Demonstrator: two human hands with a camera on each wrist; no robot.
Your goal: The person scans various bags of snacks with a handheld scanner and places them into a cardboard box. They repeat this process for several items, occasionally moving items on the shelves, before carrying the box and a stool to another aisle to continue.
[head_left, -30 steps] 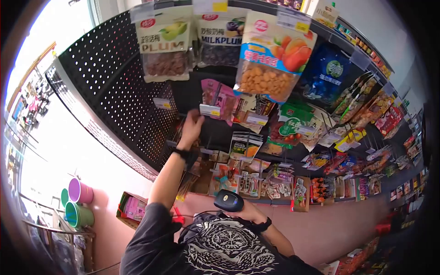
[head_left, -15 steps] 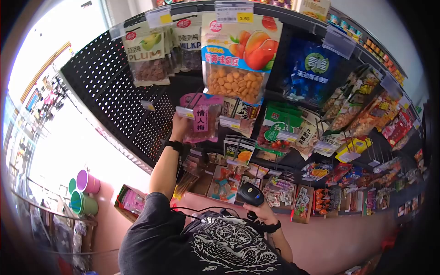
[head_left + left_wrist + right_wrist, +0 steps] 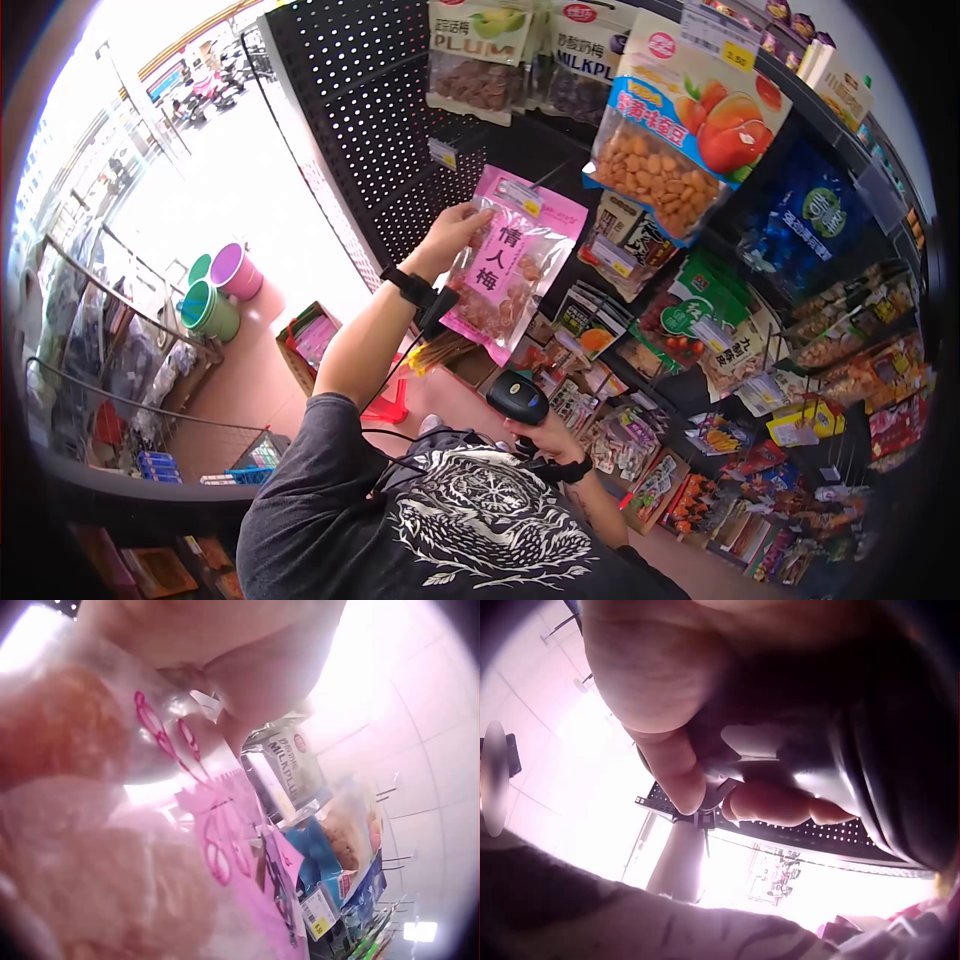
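My left hand pinches the left edge of a pink, clear-windowed bag of dried plums, tilted with its printed front toward me. A price tag on a hook overlaps the bag's upper part. In the left wrist view the crinkled bag fills much of the picture, with the hand above it. Lower down, in front of the shirt, my right hand grips a black handheld barcode scanner. Close up in the right wrist view, fingers curl round the scanner's dark body.
Plum bags and a large bag of orange beans hang above on a black perforated rack. More snack packets fill the right side. Buckets and an open carton stand on the floor at left.
My left hand has reached the pink bag, taken hold of its edge and turned its front toward me, bringing it lower and nearer. The right hand keeps the scanner, and the view has shifted.
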